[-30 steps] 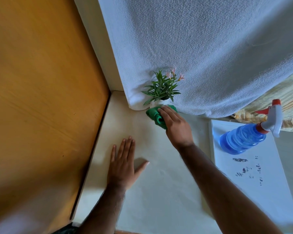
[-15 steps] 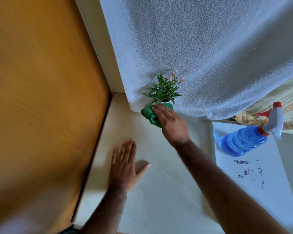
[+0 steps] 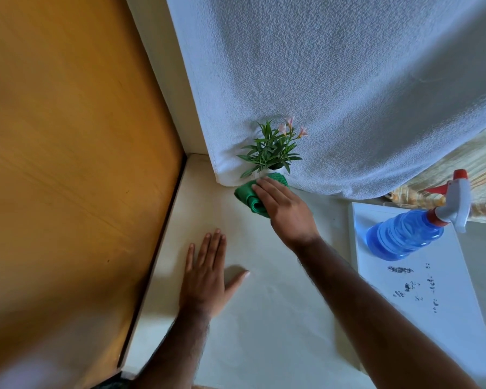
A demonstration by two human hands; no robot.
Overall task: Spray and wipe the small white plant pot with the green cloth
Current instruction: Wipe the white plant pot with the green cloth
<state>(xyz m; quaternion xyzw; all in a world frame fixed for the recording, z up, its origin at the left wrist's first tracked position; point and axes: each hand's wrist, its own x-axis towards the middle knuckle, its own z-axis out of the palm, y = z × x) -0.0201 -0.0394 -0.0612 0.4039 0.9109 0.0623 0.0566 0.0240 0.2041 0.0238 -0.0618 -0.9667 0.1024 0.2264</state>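
Note:
A small white plant pot [image 3: 272, 171] with green leaves and pink flowers [image 3: 272, 148] stands at the back of the cream surface, against a hanging white towel. Only a sliver of its rim shows. My right hand [image 3: 285, 209] presses the bunched green cloth [image 3: 249, 196] against the pot's front, hiding most of it. My left hand [image 3: 206, 276] lies flat on the surface, fingers spread, holding nothing. A blue spray bottle [image 3: 404, 234] with a white and red trigger head lies on its side to the right.
A white textured towel [image 3: 334, 80] hangs behind the pot. An orange wooden panel [image 3: 68, 164] borders the cream surface [image 3: 264, 332] on the left. A white board [image 3: 421, 299] with dark specks lies under the bottle. Yellow striped fabric [image 3: 483, 164] shows at far right.
My right hand slid the green cloth slightly left and back along the pot's front, then held there. The left hand stayed flat on the surface. The bottle has not moved.

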